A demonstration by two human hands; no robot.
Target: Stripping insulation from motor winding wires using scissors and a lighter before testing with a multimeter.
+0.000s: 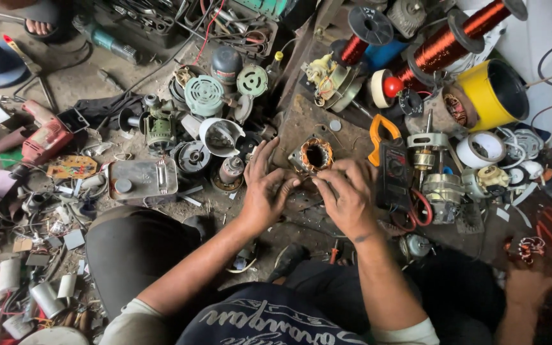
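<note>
A small square motor stator (315,154) with copper windings around its round bore lies on a worn wooden board (301,121) in front of me. My left hand (264,188) rests against its left side, fingers spread and touching the metal frame. The fingers of my right hand (347,191) are bunched at the stator's lower right edge, pinching at the winding there; what they pinch is too small to tell. Both forearms reach in from the bottom of the view over my dark trousers.
An orange clamp meter (388,160) lies right of the stator. Copper wire spools (445,41), a yellow can (494,92) and tape rolls (480,150) sit far right. Motor parts (204,96), a metal box (142,179) and a red power tool (46,137) crowd the left floor. Another person's hand (531,281) holds a coil.
</note>
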